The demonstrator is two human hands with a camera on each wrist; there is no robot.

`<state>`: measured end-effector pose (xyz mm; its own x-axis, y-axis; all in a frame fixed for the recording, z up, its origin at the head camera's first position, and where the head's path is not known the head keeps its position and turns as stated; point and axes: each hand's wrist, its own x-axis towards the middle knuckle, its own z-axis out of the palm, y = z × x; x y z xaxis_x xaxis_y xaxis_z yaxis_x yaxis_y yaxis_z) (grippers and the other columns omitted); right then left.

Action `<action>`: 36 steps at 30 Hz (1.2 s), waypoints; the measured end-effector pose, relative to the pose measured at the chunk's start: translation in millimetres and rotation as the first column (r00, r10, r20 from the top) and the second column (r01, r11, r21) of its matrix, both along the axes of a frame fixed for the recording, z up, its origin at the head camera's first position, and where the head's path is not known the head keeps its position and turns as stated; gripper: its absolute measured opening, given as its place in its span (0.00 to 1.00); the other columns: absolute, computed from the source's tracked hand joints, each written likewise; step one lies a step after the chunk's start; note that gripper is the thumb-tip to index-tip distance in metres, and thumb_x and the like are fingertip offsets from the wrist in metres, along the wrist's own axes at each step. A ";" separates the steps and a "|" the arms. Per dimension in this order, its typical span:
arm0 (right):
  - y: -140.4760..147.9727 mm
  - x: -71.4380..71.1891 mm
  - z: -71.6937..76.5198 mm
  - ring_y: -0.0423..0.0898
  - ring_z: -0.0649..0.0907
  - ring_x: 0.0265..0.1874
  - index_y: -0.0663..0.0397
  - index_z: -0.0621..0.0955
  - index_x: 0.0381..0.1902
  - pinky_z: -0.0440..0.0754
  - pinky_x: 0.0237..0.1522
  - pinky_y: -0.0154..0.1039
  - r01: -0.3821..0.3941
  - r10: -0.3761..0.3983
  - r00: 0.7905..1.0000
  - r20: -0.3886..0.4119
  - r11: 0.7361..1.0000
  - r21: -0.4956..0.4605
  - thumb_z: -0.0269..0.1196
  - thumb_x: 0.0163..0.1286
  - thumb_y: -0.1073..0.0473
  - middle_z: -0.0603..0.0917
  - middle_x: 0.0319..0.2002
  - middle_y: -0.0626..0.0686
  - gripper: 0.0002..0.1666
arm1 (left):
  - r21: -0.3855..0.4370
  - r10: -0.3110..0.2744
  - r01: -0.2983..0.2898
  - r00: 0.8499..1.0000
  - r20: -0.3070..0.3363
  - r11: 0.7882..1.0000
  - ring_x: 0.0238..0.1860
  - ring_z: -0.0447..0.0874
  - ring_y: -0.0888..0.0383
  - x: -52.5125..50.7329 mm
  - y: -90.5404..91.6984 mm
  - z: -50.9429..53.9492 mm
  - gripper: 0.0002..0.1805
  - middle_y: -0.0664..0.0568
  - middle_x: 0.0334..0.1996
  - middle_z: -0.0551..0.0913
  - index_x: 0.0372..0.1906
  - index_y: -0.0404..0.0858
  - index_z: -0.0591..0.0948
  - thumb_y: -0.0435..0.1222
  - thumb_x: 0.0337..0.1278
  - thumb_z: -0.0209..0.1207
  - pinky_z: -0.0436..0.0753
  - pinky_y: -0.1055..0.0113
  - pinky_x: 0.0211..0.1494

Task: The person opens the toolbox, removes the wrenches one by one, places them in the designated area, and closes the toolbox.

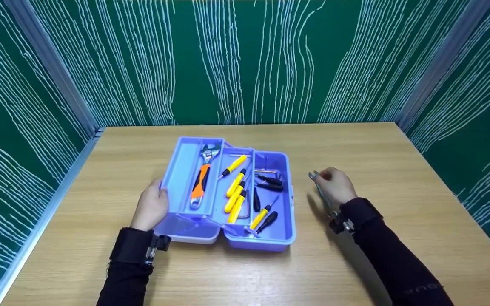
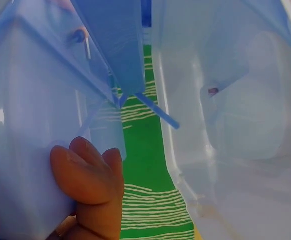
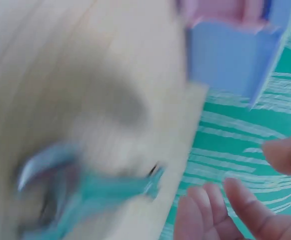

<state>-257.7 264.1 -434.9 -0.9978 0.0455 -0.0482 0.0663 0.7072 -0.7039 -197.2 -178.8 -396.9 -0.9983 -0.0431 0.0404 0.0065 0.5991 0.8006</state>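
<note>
Nearest, dark sleeves (image 1: 391, 259) are entering from the lower edge, with black straps (image 1: 131, 247) wrapping both wrists and carrying small cameras. The left hand (image 1: 150, 207) is gripping the side of the uppermost tray, its fingers curling against the bluish plastic in the left wrist view. The right hand (image 1: 335, 187) is pinching a teal tool (image 3: 101, 194) (wrench-like, though the right wrist view is blurring it) and holding it above the tabletop (image 1: 419, 204), to the right of the box. One end of that tool is showing just past the fingertips, while its silver hooked end is sitting close to the wrist.

Between the hands, the blue-violet toolbox (image 1: 262, 245) is standing with its trays folded out toward the left. In the upper left tray an adjustable wrench (image 1: 203, 176) with orange-and-black grips is lying lengthwise. In the middle tray yellow-handled screwdrivers (image 1: 239, 161) are resting at a slant, and in the right-hand compartment black-handled tools (image 1: 268, 221) are lying beside another yellow handle.

Beyond the tabletop, green walls (image 1: 338, 25) streaked with pale wavy lines are rising, and grey posts (image 1: 436, 63) are marking the corners.
</note>
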 end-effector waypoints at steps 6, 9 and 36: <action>-28.7 7.2 -0.2 0.63 0.79 0.54 0.71 0.73 0.61 0.76 0.60 0.55 -0.075 0.061 0.992 -0.113 0.989 -0.125 0.55 0.74 0.50 0.80 0.53 0.70 0.30 | -0.004 0.007 -0.007 1.000 -0.009 1.000 0.59 0.75 0.33 0.1 0.1 -2.2 0.24 0.24 0.59 0.74 0.66 0.20 0.64 0.28 0.71 0.38 0.73 0.43 0.65; -42.6 10.7 -3.6 0.62 0.80 0.51 0.72 0.71 0.63 0.78 0.58 0.54 -0.101 0.085 0.991 -0.106 0.983 -0.154 0.56 0.73 0.52 0.81 0.51 0.69 0.31 | -0.009 0.006 -0.006 1.000 -0.016 1.000 0.59 0.75 0.33 0.8 -0.3 -2.7 0.23 0.24 0.58 0.74 0.65 0.19 0.64 0.27 0.70 0.38 0.72 0.42 0.65; -72.6 25.3 -30.0 0.53 0.84 0.45 0.73 0.74 0.61 0.84 0.45 0.39 -0.102 0.068 0.989 -0.132 0.958 -0.267 0.57 0.69 0.64 0.83 0.48 0.68 0.25 | -0.075 0.014 -0.019 0.998 -0.058 0.997 0.65 0.70 0.36 2.2 10.2 21.5 0.29 0.28 0.65 0.68 0.70 0.24 0.62 0.36 0.70 0.48 0.68 0.44 0.69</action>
